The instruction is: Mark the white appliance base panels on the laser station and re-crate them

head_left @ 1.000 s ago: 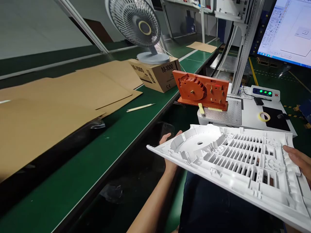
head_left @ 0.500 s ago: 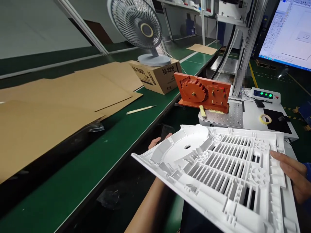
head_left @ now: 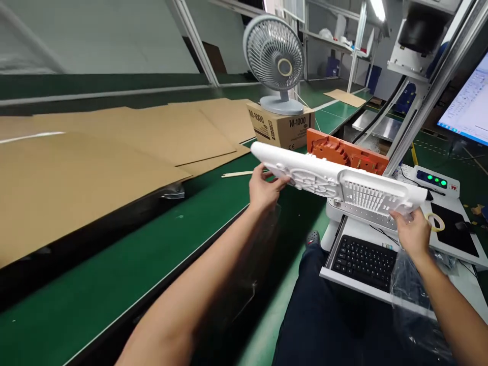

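A white plastic panel (head_left: 331,175), with slotted vents and ribs, is held up in front of me, its edge tilted down to the right. My left hand (head_left: 267,188) grips its left end, thumb and fingers closed around the lower edge. At the other end, my right hand (head_left: 414,231) pinches the lower right corner. Just behind the panel stands an orange fixture (head_left: 346,150) with a round toothed recess; the panel hides its lower part. Below lies the perforated metal plate (head_left: 354,216) of the machine, partly covered.
Brown cardboard sheets (head_left: 114,147) cover the green bench (head_left: 125,274) at left. A grey fan (head_left: 274,56) stands on an M-1000 box (head_left: 282,127). A keyboard (head_left: 364,262) sits in a pulled-out drawer. Tape (head_left: 434,222), a control box (head_left: 436,182) and a monitor (head_left: 467,101) are at right.
The white panel has been raised and turned from lying nearly flat to steeply tilted, moving forward toward the orange fixture. Both hands moved with it, and the view has swung left.
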`<state>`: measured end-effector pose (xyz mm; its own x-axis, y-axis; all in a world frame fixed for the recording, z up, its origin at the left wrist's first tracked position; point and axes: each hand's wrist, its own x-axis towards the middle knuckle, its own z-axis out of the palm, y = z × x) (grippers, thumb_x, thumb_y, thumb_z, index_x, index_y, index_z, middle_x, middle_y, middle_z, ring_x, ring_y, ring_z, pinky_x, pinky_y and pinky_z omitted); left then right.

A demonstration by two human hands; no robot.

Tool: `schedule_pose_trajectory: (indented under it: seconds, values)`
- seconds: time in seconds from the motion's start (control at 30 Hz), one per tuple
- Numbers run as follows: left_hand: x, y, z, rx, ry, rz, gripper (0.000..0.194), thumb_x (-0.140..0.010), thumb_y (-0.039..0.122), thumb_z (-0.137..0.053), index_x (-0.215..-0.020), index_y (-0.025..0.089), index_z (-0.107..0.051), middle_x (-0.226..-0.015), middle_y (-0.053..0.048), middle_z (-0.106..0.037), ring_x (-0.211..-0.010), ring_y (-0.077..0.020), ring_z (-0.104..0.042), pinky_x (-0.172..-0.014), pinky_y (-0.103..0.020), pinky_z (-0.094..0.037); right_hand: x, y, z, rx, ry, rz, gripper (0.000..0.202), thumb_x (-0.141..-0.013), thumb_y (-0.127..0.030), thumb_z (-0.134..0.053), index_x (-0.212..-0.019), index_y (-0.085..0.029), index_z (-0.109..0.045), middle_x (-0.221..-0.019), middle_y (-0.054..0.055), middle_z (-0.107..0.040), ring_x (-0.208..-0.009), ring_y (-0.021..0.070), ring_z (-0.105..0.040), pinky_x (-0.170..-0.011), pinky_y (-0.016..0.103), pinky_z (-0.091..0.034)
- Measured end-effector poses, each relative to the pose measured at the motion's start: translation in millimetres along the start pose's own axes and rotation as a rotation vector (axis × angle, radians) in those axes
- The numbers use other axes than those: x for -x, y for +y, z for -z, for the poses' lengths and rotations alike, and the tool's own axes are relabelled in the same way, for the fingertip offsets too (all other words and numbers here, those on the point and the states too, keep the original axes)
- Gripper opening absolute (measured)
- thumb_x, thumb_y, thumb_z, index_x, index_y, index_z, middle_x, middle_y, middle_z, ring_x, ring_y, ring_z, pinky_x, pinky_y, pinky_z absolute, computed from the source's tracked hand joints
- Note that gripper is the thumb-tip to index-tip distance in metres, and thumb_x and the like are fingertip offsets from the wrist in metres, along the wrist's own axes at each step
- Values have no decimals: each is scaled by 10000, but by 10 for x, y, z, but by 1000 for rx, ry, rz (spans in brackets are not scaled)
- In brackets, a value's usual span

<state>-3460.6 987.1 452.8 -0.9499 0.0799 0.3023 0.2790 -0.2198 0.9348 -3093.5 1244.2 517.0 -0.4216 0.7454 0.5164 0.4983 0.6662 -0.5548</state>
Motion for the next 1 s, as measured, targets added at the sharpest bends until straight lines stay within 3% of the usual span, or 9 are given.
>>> schedule_pose_trajectory:
  seconds: [0.17, 0.3, 0.4, 0.53, 0.8, 1.0]
  values:
    - [-731, -174, -330, -279, -91, 11, 749, -677, 285, -942, -1381, 197, -701, -1164, -119, -787, -1109, -320, -751, -976, -461, -645, -483, 42, -647, 24, -197, -96, 573, -903, -700, -620, -1159, -201, -736, -1044, 154, -815, -892, 327, -726, -765, 371, -479]
    - [-1044, -281, -468, -412, -115, -26, 694, -684, 312, -928, -1348, 227, -745, -1166, -107, -813, -1147, -323, -742, -969, -409, -618, -699, 110, -1017, 12, -238, -148, 585, -903, -695, -613, -1166, -187, -738, -1071, 177, -813, -950, 366, -737, -847, 423, -520]
    - [-1183, -370, -516, -451, -118, -19, 684, -685, 320, -927, -1342, 237, -752, -1166, -102, -819, -1114, -322, -748, -947, -403, -611, -798, 147, -1173, -7, -223, -155, 592, -897, -697, -619, -1168, -185, -744, -1095, 186, -811, -983, 383, -741, -885, 452, -535]
    - [-1257, -410, -525, -463, -136, 6, 691, -673, 315, -934, -1335, 227, -754, -1146, -111, -822, -1074, -330, -754, -913, -411, -618, -874, 199, -1239, 2, -204, -131, 614, -870, -713, -639, -1172, -191, -751, -1109, 189, -809, -991, 378, -740, -888, 449, -540]
    - [-1196, -268, -620, -485, -160, 8, 679, -718, 354, -938, -1365, 251, -756, -1149, -108, -817, -1083, -349, -750, -891, -430, -621, -1031, 297, -1182, -2, -92, -93, 652, -878, -746, -644, -1160, -172, -772, -1067, 195, -810, -957, 365, -729, -862, 425, -526]
    - [-1276, -284, -655, -543, -151, 54, 722, -694, 367, -965, -1372, 236, -757, -1143, -115, -818, -1007, -333, -750, -924, -451, -602, -1197, 281, -1177, 9, -100, -61, 683, -865, -799, -620, -1087, -169, -764, -1042, 200, -802, -939, 377, -714, -869, 441, -510]
